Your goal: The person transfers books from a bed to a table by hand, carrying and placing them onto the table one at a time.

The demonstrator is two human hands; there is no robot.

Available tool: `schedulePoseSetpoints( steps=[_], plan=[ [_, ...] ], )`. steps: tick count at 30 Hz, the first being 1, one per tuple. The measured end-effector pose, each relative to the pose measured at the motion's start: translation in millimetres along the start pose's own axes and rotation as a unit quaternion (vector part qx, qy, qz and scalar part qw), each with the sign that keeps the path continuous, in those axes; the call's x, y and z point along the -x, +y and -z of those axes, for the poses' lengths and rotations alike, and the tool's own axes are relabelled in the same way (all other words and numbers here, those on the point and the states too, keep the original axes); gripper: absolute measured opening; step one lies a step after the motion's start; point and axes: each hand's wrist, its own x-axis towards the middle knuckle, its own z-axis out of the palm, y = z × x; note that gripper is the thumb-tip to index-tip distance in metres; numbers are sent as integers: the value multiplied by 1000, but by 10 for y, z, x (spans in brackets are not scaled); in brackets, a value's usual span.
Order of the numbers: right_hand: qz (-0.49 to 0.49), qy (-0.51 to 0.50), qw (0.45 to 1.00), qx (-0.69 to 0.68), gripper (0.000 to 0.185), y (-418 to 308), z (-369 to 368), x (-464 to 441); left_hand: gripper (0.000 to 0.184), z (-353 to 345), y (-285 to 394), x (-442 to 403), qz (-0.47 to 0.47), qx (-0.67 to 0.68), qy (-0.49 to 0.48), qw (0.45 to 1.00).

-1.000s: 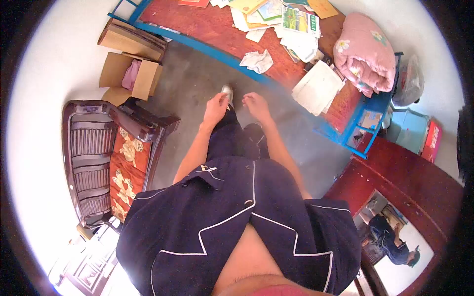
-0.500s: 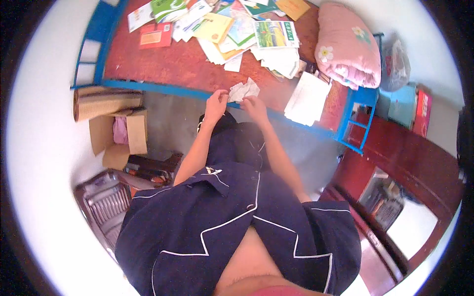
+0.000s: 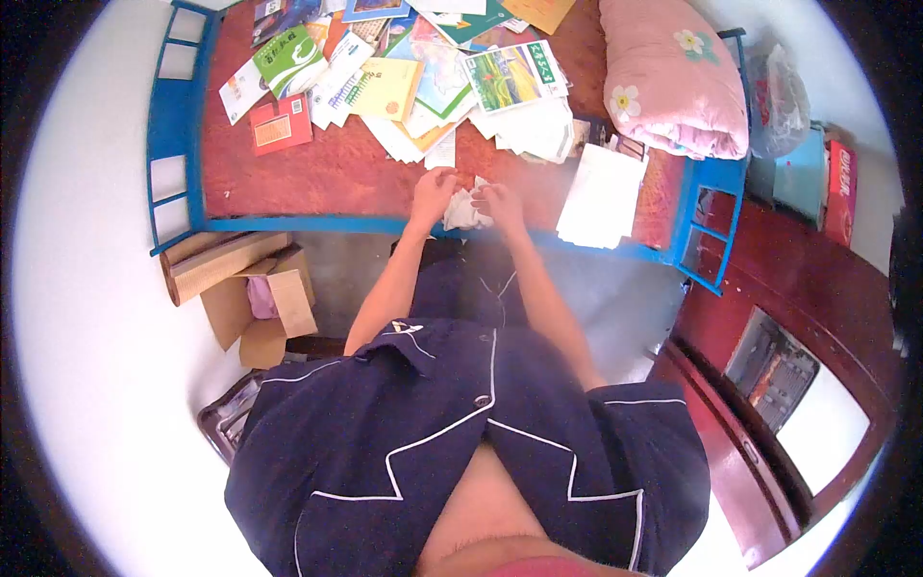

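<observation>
A crumpled sheet of whitish paper (image 3: 463,213) is at the near blue edge of the bed, between my two hands. My left hand (image 3: 434,198) is at its left side, fingers bent inward and closed against it. My right hand (image 3: 501,206) is at the right side, its curled fingers closed on the paper. The fingertips partly cover the sheet. Just beyond the hands lies a spread pile of booklets and papers, with a yellow booklet (image 3: 386,88) and a picture-covered book (image 3: 517,77) on top.
A stack of white sheets (image 3: 602,197) lies right of my hands. A folded pink quilt (image 3: 673,82) sits at the right end of the bed, by the blue bed frame (image 3: 707,226). An open cardboard box (image 3: 288,300) stands below left, and dark red furniture (image 3: 769,279) at right.
The view has shifted, so the bed edge sits lower on the left. The crumpled paper has moved down between my hands, and my fingers now cover more of it.
</observation>
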Motion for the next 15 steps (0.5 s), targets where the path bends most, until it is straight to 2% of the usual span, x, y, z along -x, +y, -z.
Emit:
schedulePoseSetpoints(
  steps=[5,6,7,9,13,14,15],
  plan=[
    [-47,-2,993,-107,23,-56,114,-483,26,-217,-164,-417,7,34,20,999],
    [-49,-6,993,-107,23,29,189,-720,26,-283,-189,-515,60,86,22,994],
    [65,-6,994,85,22,210,278,-990,26,-329,-189,-595,113,137,24,984],
    [167,-10,948,272,21,457,348,-1328,26,-397,-73,-695,114,104,34,987],
    [126,29,951,281,20,606,442,-1777,28,-483,-58,-986,87,39,39,995],
    [25,-9,998,61,28,730,464,-1961,29,-515,13,-1082,78,7,42,996],
    [23,-2,998,64,28,700,550,-2054,34,-613,-301,-1264,159,106,35,981]
  ],
)
